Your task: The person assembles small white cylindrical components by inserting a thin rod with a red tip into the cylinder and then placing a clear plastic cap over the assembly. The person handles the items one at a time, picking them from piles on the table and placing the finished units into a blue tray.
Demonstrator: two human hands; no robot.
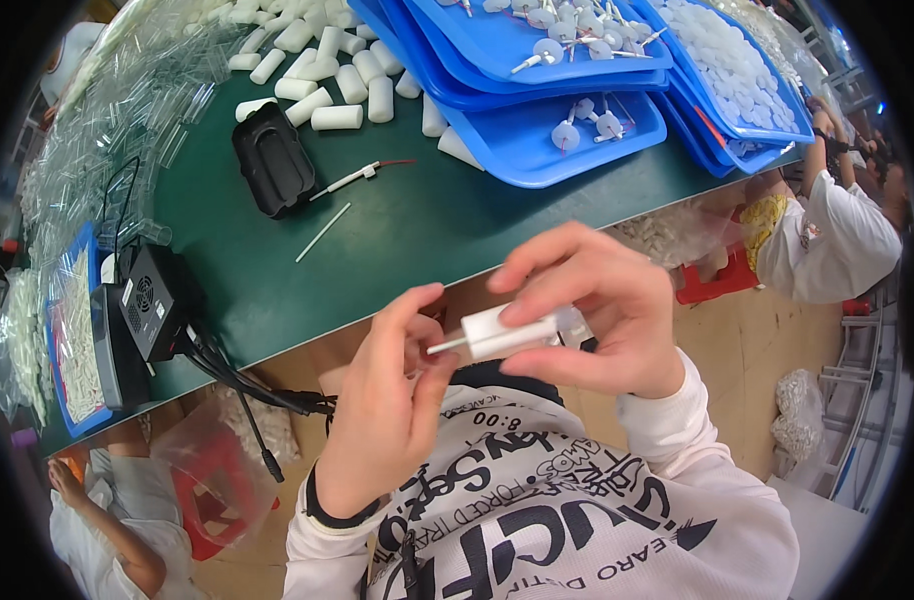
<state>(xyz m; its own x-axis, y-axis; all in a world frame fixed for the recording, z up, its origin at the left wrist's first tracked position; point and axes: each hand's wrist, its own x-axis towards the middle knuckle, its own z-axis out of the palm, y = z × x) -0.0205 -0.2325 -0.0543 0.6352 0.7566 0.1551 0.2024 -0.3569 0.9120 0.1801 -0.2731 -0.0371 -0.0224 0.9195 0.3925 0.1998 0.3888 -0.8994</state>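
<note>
My right hand (607, 310) grips a white cylinder (497, 332) between thumb and fingers. A clear plastic piece (572, 325) shows at its right end, partly hidden by my fingers. From the left end a thin white stick (447, 346) sticks out. My left hand (397, 375) is beside the stick's tip, its fingers loosely curved and the thumb apart from the forefinger. Whether it touches the stick I cannot tell. On the green table beyond lie another thin white stick (323, 232) and a white rod with a red wire (362, 178).
A black tray-like holder (275, 160) sits near many white cylinders (337, 117). Blue trays (537, 165) of white discs stand at the back right. Clear tubes (107, 130) heap up at left, by a black fan box (152, 300) with cables. Other people (827, 240) sit on both sides.
</note>
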